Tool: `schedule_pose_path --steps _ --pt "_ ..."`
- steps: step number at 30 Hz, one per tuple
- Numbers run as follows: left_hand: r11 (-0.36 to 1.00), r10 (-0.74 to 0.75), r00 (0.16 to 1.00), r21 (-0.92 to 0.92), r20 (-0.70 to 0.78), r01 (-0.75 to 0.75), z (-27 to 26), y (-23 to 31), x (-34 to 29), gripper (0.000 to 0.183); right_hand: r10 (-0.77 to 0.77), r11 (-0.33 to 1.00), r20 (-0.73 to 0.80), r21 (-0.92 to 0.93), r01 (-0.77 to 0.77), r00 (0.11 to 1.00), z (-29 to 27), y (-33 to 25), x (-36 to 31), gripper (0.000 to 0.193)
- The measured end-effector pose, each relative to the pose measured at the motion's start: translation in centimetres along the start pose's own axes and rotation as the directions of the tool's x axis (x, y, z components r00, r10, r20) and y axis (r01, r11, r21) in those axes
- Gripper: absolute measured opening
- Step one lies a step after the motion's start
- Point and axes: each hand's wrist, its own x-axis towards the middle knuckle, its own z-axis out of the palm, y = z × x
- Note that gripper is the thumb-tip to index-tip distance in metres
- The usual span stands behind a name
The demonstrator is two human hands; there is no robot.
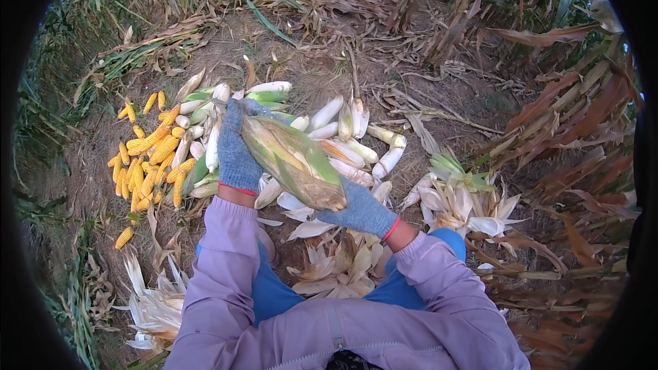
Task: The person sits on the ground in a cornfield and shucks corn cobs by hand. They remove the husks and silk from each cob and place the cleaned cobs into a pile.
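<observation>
Between my two gloved hands is a large ear of corn (291, 157), still in its green and brown husk and tilted down to the right. My left hand (238, 147), in a grey knit glove with a red cuff, closes round its upper left end; a thin dark pointed tip shows above the fingers, too small to name. Gloved alike, my right hand (358, 211) grips the lower right end, its fingers partly hidden under the ear. Beyond my hands lies a pile of ears in pale husks (343, 154). Bare yellow cobs (147, 157) are heaped to its left.
Peeled husks lie on the ground between my legs (339, 264), at the lower left (156, 305) and at the right (466, 202). Dry corn stalks (569, 116) stand and lean along the right side. Cut green leaves (144, 48) cover the far left.
</observation>
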Motion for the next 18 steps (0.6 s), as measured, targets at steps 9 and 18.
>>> schedule_pose_path --steps 9,18 --pt "0.931 0.015 1.0 0.366 0.013 -0.019 1.1 -2.0 -0.9 0.025 0.03 0.999 0.002 0.024 -0.03 1.0 2.6 1.3 0.1 0.044" --pt "0.645 0.023 0.97 0.737 0.243 -0.2 6.1 -1.8 -4.3 0.02 -0.144 0.974 -0.006 -0.18 0.14 0.99 5.7 6.8 0.2 0.04"
